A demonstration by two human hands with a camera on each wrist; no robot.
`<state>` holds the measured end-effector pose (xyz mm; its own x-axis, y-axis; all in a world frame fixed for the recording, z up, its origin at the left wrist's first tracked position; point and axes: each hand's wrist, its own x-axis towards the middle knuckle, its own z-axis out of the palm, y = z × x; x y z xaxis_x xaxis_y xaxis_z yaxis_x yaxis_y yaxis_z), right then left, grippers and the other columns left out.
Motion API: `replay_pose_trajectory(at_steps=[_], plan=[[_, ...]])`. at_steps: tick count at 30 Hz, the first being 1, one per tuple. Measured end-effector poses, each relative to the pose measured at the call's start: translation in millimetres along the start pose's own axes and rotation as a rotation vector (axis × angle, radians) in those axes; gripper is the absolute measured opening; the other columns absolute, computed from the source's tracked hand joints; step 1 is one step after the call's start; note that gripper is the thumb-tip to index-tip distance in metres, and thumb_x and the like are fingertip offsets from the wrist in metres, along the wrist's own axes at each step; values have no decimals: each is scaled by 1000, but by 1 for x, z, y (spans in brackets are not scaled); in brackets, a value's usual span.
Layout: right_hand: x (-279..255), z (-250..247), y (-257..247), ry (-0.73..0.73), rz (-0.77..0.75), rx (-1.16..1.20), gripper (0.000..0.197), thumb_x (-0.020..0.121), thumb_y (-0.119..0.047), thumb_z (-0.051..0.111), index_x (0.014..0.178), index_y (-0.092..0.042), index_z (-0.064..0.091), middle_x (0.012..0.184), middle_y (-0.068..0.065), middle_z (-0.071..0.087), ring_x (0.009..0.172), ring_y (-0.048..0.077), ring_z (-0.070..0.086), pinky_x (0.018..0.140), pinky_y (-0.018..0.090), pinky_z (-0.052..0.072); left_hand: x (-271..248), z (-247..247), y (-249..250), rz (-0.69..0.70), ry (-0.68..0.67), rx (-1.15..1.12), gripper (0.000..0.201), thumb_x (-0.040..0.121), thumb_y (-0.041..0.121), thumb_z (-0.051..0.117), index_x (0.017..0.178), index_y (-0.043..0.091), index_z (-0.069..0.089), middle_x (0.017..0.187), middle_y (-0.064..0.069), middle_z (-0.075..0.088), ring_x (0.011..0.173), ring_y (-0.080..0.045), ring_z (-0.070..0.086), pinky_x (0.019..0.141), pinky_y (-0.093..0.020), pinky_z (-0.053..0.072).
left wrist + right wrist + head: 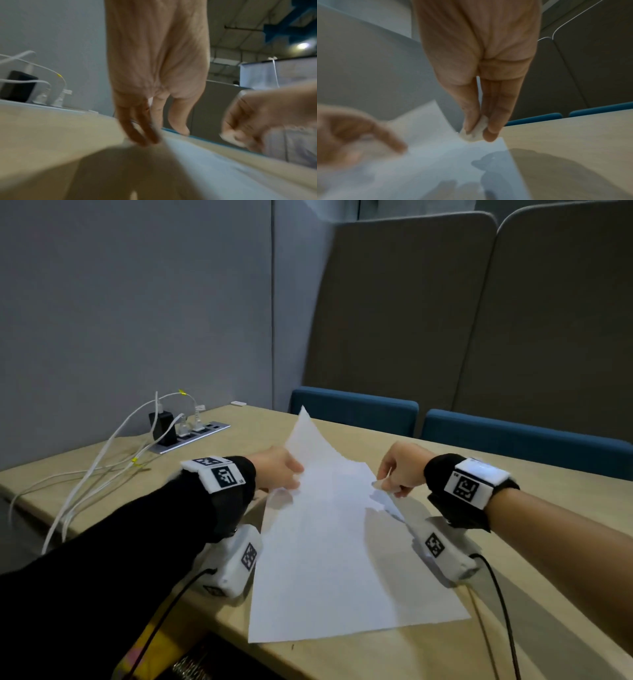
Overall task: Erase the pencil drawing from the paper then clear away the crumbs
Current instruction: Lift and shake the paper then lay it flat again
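A white sheet of paper [325, 542] lies on the wooden table [513, 628], its far end lifted and curling upward. No pencil marks or crumbs show on it. My left hand [294, 478] grips the sheet's left edge, with fingertips [145, 136] curled onto the paper [214, 169]. My right hand [390, 484] is curled at the sheet's right edge. Thumb and fingers there pinch a small white eraser [475, 130] right against the raised paper [436, 162] edge. The left hand [351, 135] appears blurred in the right wrist view.
A power strip [191, 433] with a black charger [161, 422] and white cables [96, 470] sits at the table's back left. Two blue chair backs [352, 409] stand behind the far edge. Grey partition walls enclose the desk.
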<state>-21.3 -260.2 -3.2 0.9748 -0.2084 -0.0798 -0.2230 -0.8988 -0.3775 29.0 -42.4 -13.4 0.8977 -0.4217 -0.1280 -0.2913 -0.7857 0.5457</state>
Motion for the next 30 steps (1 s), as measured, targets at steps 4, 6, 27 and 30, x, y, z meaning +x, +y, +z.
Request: replay_pose_trajectory(at_steps=[4, 6, 27, 30], plan=[[-9, 1, 8, -1, 153, 7, 17, 85, 3, 56, 100, -6, 53, 75, 10, 54, 61, 23, 57, 61, 31, 54, -7, -25, 3, 121, 306, -262, 49, 85, -11, 42, 125, 12, 56, 92, -7, 54, 61, -17, 47, 39, -11, 37], [-14, 1, 9, -6, 166, -89, 26, 89, -4, 56, 114, -3, 50, 79, 9, 51, 77, 25, 55, 78, 36, 53, -10, -35, 5, 160, 439, -344, 48, 84, -12, 39, 121, 13, 56, 120, -12, 48, 79, -26, 53, 54, -16, 49], [-38, -28, -8, 110, -264, 910, 19, 90, -7, 45, 88, -11, 63, 79, 2, 59, 69, 12, 52, 66, 24, 47, -19, -60, 10, 536, 780, -631, 58, 78, -16, 45, 120, 23, 37, 121, 1, 39, 117, -16, 42, 95, -23, 42], [-36, -24, -16, 153, -318, 974, 22, 95, -19, 44, 87, -10, 62, 76, 3, 59, 70, 15, 54, 65, 25, 50, -22, -58, 13, 569, 862, -642, 75, 80, -17, 45, 140, 20, 19, 140, 3, 28, 130, -6, 28, 106, -19, 29]])
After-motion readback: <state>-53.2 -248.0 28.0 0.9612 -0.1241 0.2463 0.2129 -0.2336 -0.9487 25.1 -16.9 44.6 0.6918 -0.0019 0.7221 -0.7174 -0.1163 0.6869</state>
